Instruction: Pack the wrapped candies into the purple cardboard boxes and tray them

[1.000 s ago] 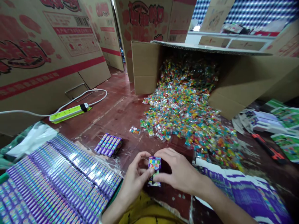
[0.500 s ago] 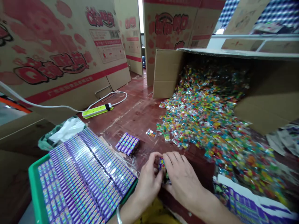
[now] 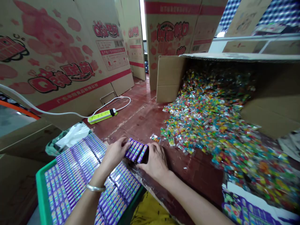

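Observation:
A short row of small purple candy boxes (image 3: 136,150) lies on the red-brown floor. My left hand (image 3: 115,153) presses against the row's left end with its fingers curled. Against the right end, my right hand (image 3: 155,162) closes in, fingers bent round the last box. Both hands squeeze the row between them. Just left of it, a green tray (image 3: 40,190) is packed with several rows of the same purple boxes (image 3: 79,168). A bracelet sits on my left wrist.
A large cardboard box (image 3: 269,93) lies on its side, spilling a heap of colourful wrapped candies (image 3: 211,125) over the floor. Printed cartons (image 3: 58,62) stand at the left and back. A green power strip (image 3: 103,115) with a white cable lies by them. Flat purple box blanks (image 3: 246,212) sit bottom right.
Both hands moved up and left from holding a single purple box near my lap to the row of boxes by the tray, and now grip it from both ends.

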`<state>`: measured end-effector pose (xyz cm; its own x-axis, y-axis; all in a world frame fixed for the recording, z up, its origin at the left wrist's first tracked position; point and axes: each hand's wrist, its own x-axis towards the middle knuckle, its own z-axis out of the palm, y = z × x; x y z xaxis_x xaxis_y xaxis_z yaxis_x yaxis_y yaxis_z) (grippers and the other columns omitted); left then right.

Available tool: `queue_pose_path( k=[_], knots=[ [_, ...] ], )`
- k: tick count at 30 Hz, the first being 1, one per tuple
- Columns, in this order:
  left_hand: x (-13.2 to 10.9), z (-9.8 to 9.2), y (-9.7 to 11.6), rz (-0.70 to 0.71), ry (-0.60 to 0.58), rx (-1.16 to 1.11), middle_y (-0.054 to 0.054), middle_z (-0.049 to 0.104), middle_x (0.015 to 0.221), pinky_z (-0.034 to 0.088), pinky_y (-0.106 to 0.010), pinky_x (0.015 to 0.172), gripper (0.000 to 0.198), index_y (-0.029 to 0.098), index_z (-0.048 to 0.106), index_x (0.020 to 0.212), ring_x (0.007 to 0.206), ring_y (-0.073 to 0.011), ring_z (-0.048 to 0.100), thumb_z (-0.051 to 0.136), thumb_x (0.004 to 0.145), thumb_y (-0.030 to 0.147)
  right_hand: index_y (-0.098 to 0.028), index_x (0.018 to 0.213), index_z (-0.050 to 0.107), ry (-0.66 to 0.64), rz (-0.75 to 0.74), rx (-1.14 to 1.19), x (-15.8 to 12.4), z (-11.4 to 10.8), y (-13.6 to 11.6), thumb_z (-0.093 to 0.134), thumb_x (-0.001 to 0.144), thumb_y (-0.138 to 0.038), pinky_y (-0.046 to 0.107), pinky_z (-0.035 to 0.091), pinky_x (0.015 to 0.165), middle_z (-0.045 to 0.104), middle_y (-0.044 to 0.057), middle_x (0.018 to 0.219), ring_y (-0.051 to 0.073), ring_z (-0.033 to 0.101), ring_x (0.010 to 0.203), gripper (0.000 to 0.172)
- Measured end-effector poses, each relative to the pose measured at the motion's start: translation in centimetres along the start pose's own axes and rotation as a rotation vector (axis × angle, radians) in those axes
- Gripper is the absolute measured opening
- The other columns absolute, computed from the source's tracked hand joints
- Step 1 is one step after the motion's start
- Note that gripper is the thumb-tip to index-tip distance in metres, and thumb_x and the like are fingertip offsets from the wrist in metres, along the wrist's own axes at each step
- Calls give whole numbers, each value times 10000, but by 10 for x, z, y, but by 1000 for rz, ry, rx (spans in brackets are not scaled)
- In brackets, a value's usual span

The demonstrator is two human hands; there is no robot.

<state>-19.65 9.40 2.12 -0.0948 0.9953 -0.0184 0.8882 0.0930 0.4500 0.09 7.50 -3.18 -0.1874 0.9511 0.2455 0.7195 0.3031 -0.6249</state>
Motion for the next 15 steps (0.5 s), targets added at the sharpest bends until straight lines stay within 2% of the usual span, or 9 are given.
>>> queue_pose_path(
  k=[4, 11, 15],
  knots=[
    [3, 8, -3, 30, -43, 22, -119, 754, 1139, 510, -346, 868, 447, 167, 676, 1192, 1032, -300, 705, 452, 922, 444, -194, 1109, 520, 20, 17, -26, 4, 20, -7, 905, 476, -527, 495, 375, 1019, 599, 140, 1140, 344, 513, 1149, 812],
    [16, -8, -24, 41, -24, 68, -95, 746, 1169, 502, -334, 891, 444, 184, 693, 1188, 1071, -295, 688, 462, 906, 438, -188, 1129, 498, 56, -1, 51, 10, 44, -29, 880, 503, -576, 496, 357, 1041, 555, 166, 1236, 350, 475, 1204, 830],
    [16, -8, -31, 37, -20, 88, -113, 749, 1156, 508, -343, 879, 458, 162, 684, 1198, 1050, -300, 696, 457, 904, 431, -185, 1124, 494, 52, -17, 57, 9, 51, -32, 874, 524, -580, 518, 300, 1087, 569, 170, 1236, 351, 439, 1249, 813]
  ],
)
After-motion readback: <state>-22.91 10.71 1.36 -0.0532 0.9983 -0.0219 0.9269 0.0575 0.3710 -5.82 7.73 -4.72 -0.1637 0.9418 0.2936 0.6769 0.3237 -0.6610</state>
